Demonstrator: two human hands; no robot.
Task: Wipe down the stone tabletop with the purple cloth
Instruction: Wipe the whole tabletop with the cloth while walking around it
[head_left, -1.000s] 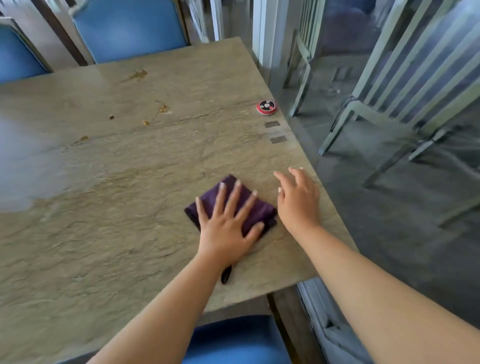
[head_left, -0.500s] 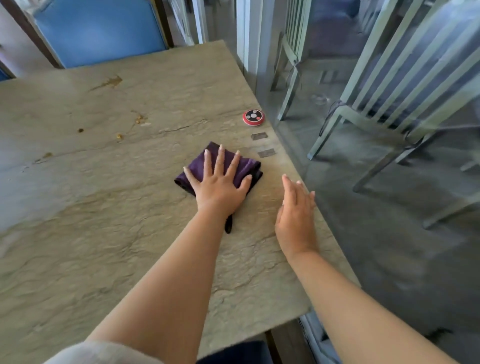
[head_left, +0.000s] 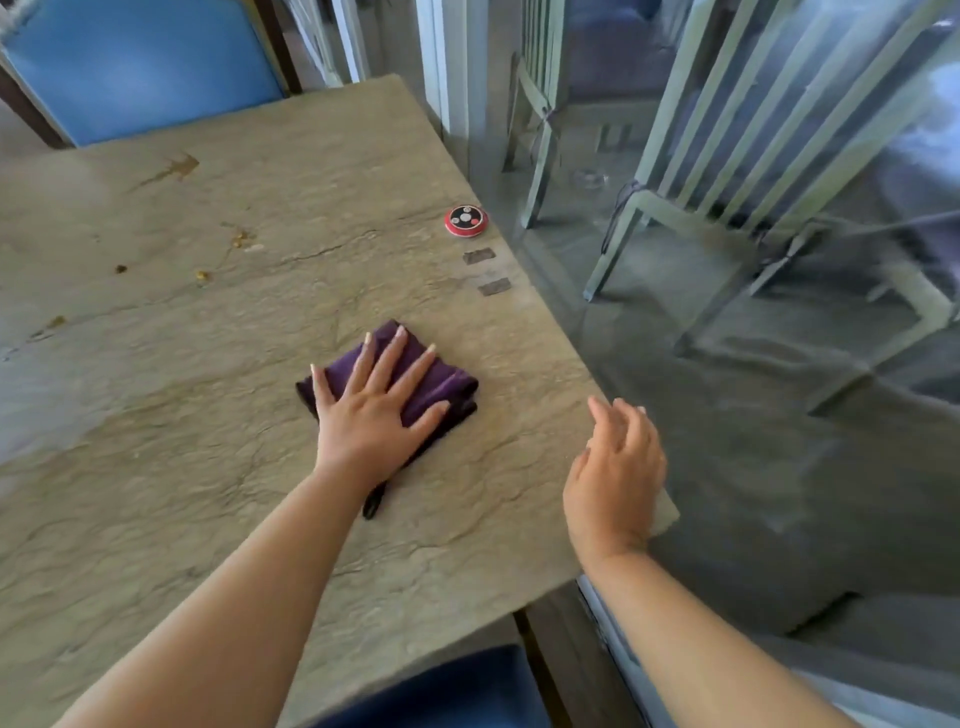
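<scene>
head view: left hand flat on purple cloth, stone tabletop.

Two bare forearms are entering from the bottom of the frame, showing no sleeves. The left hand and right hand are showing long, pale-tipped fingernails.

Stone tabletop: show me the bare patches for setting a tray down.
Bare stone tabletop left of the left hand and purple cloth. Crowded: call button at the right edge, food crumbs at the far left.
</scene>
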